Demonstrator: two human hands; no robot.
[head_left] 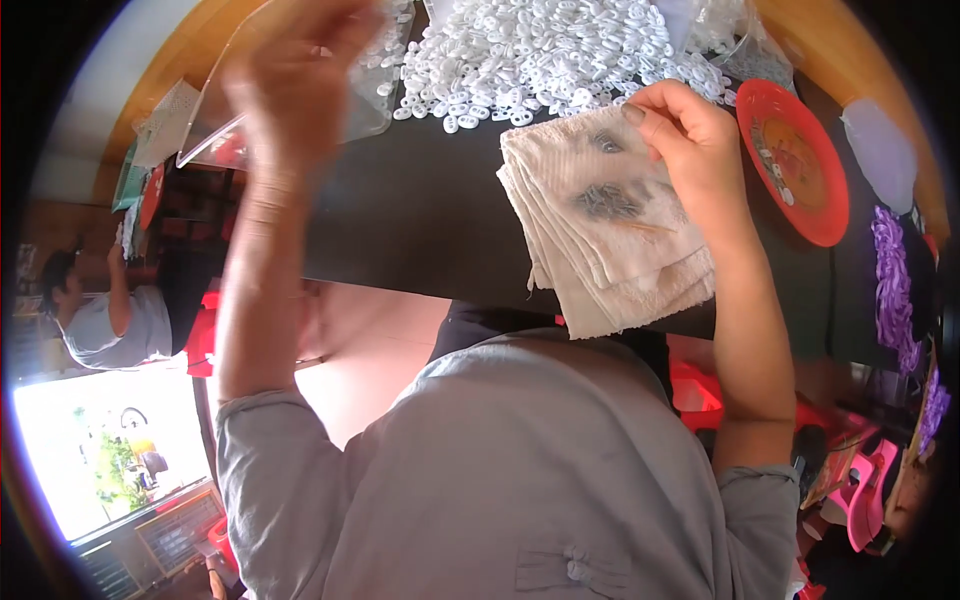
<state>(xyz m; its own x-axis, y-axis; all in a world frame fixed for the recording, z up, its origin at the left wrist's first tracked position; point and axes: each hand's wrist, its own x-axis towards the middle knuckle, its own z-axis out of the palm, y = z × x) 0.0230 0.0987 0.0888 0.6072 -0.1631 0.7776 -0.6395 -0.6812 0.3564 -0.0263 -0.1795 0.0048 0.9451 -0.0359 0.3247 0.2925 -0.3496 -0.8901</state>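
Observation:
A folded beige towel (pixel 560 200) lies at the front edge of the dark table, its lower part hanging over. Small dark, thin metal-looking pieces (pixel 612 202) are heaped on it, with a smaller cluster above. At the towel's upper right edge, my right hand (pixel 692 130) has thumb and forefinger closed in a pinch; what is between them is too small to make out. My left hand (pixel 295 75) is raised at the upper left, smeared by motion, so its fingers cannot be read. Beyond the towel spreads a big pile of small white oval plastic pieces with holes (pixel 530 50).
Right of the towel sits a red plate (pixel 825 215) with a few small pieces on it. A clear plastic tray (pixel 370 118) is behind my left hand. Purple strands (pixel 893 290) hang at the far right. Another person (pixel 120 315) is at the left, near a bright opening.

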